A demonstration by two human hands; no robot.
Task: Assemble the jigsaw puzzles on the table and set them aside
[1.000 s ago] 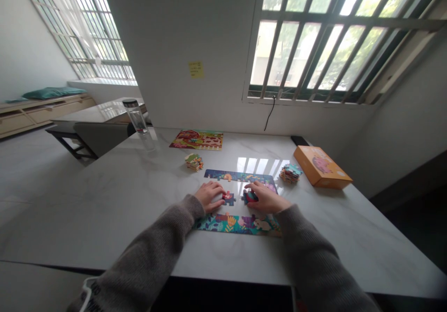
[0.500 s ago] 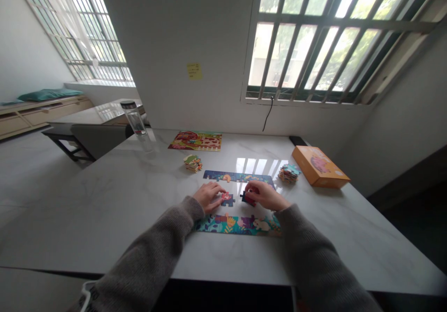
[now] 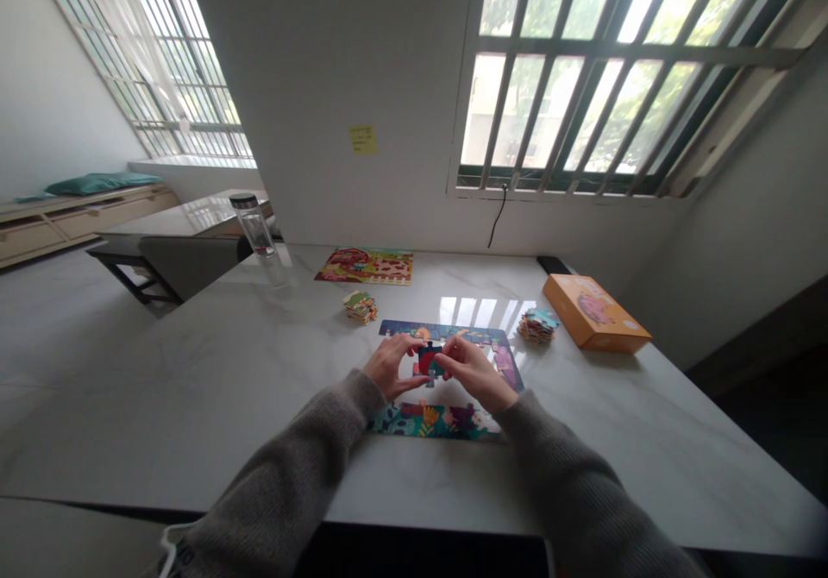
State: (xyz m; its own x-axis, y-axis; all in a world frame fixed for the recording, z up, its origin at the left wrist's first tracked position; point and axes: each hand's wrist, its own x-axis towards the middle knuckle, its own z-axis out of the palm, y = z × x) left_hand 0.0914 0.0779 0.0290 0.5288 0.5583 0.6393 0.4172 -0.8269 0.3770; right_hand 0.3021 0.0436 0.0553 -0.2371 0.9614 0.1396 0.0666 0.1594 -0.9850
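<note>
A partly assembled jigsaw puzzle (image 3: 446, 419) lies flat on the white marble table (image 3: 213, 388), with its top strip, right side and bottom strip joined. My left hand (image 3: 390, 364) and my right hand (image 3: 471, 371) meet above its open middle. Between their fingertips they hold small red and dark puzzle pieces (image 3: 428, 360), lifted a little off the table. Grey sleeves cover both forearms.
One stack of loose pieces (image 3: 360, 306) sits left of the puzzle, another stack (image 3: 537, 324) to its right. An orange box (image 3: 595, 312) lies at the right, a finished puzzle (image 3: 366, 266) at the back, and a clear bottle (image 3: 255, 228) at the back left.
Both hands have come together over the puzzle's middle. The pieces that lay apart under each hand are now held up together between the fingertips.
</note>
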